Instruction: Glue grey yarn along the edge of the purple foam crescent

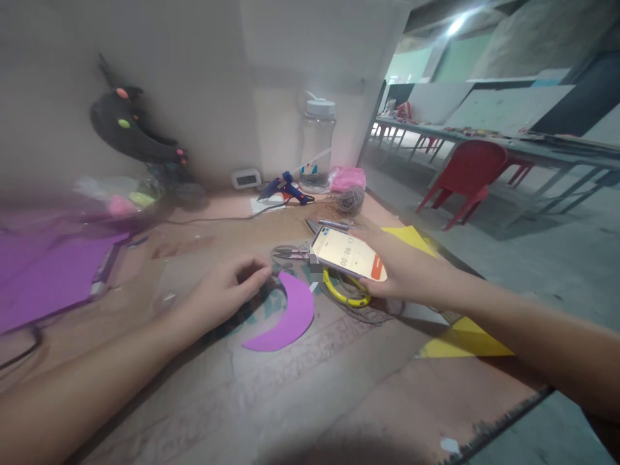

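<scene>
My right hand grips a smartphone with a lit timer screen, held just above the table. Under the phone lies a pair of yellow-handled scissors. My left hand rests on the table with its fingers curled, the fingertips beside a purple foam crescent. Whether anything is under those fingers I cannot see. Grey-handled scissors lie just beyond the crescent.
A blue glue gun, a clear plastic jar, a pink bag and a twine ball stand at the back. Purple foam sheets lie left, yellow sheets right. A red chair and long tables stand beyond.
</scene>
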`<state>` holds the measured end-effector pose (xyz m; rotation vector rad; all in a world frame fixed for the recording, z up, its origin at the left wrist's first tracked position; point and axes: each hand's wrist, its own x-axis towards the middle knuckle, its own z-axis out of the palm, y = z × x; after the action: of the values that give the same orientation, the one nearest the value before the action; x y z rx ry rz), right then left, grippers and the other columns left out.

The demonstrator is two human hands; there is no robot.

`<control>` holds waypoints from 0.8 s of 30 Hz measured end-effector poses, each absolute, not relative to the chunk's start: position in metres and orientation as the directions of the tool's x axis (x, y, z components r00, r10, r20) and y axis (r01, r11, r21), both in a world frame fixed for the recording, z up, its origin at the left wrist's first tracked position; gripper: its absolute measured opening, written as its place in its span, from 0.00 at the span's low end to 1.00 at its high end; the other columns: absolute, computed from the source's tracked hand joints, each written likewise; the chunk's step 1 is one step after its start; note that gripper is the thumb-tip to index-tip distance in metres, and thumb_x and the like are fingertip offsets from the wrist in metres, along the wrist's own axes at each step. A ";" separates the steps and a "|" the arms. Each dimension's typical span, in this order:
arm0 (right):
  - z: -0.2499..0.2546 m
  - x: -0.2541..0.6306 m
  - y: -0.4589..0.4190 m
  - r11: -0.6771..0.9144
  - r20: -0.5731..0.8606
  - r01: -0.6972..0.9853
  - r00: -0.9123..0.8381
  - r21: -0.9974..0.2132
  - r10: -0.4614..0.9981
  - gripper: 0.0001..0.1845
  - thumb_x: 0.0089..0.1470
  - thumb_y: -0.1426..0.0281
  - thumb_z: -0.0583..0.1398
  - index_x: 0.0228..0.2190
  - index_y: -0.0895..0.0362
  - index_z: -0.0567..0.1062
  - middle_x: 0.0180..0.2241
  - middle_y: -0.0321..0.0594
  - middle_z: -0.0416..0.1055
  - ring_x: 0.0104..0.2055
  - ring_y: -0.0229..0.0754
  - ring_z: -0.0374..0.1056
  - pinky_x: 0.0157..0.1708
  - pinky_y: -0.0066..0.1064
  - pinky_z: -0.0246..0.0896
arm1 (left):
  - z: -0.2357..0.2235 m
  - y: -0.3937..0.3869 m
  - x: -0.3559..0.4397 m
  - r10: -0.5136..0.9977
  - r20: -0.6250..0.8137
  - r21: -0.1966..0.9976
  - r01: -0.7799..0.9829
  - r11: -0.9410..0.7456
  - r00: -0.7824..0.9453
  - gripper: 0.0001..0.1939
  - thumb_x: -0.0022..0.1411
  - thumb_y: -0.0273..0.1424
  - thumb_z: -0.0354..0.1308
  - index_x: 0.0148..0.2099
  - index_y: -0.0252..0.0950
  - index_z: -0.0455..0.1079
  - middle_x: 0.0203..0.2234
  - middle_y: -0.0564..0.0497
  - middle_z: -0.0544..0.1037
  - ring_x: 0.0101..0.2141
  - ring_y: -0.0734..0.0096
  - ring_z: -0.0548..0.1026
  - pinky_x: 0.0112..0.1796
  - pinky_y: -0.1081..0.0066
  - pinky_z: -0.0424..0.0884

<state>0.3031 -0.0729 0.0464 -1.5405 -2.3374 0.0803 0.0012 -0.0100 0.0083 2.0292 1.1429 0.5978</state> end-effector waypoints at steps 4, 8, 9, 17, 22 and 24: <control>0.055 0.323 -0.060 0.303 0.236 0.921 -0.246 -0.245 0.940 0.41 0.47 0.65 0.62 0.62 0.53 0.61 0.55 0.47 0.70 0.51 0.55 0.70 0.47 0.40 0.65 | 0.008 -0.009 0.001 0.858 0.062 0.775 0.517 -0.363 0.510 0.15 0.64 0.44 0.52 0.36 0.38 0.71 0.27 0.53 0.77 0.26 0.71 0.71 0.26 0.74 0.66; 0.055 0.358 -0.039 0.083 0.258 0.981 -0.035 -0.177 0.966 0.44 0.47 0.62 0.62 0.64 0.57 0.57 0.55 0.51 0.70 0.47 0.55 0.72 0.41 0.37 0.66 | 0.008 -0.009 0.000 0.851 0.083 0.746 0.534 -0.399 0.519 0.16 0.64 0.44 0.51 0.36 0.38 0.71 0.28 0.53 0.77 0.29 0.68 0.73 0.30 0.73 0.68; 0.054 0.366 -0.034 0.026 0.263 0.989 0.014 -0.148 0.965 0.45 0.47 0.61 0.62 0.64 0.57 0.58 0.55 0.51 0.70 0.48 0.56 0.71 0.42 0.38 0.66 | 0.008 -0.009 0.000 0.853 0.079 0.740 0.543 -0.398 0.517 0.17 0.64 0.45 0.51 0.36 0.38 0.71 0.28 0.53 0.76 0.29 0.68 0.73 0.30 0.73 0.67; 0.039 0.400 -0.013 -0.267 0.122 0.960 0.276 -0.086 0.953 0.45 0.48 0.57 0.60 0.64 0.60 0.56 0.47 0.57 0.74 0.42 0.56 0.74 0.35 0.37 0.64 | 0.008 -0.007 0.000 0.856 0.059 0.724 0.569 -0.390 0.513 0.18 0.64 0.46 0.50 0.36 0.37 0.71 0.28 0.52 0.76 0.29 0.67 0.73 0.30 0.72 0.67; 0.031 0.399 -0.008 -0.264 0.062 0.961 0.269 -0.085 0.961 0.45 0.49 0.58 0.59 0.65 0.62 0.56 0.51 0.59 0.73 0.46 0.57 0.73 0.38 0.37 0.65 | 0.005 -0.007 -0.001 0.856 0.057 0.765 0.529 -0.368 0.514 0.18 0.64 0.46 0.51 0.36 0.37 0.71 0.28 0.51 0.77 0.28 0.68 0.73 0.29 0.72 0.68; 0.030 0.399 -0.007 -0.259 0.038 0.960 0.264 -0.104 0.964 0.45 0.50 0.57 0.58 0.65 0.62 0.54 0.51 0.60 0.73 0.45 0.56 0.74 0.38 0.37 0.65 | 0.005 -0.007 0.000 0.859 0.044 0.778 0.522 -0.349 0.509 0.17 0.64 0.46 0.52 0.36 0.38 0.71 0.27 0.52 0.77 0.26 0.68 0.72 0.27 0.73 0.66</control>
<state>0.3988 -0.0066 0.0299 -2.4115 -1.8434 0.0502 0.0001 -0.0074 0.0052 2.0265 1.1267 0.5938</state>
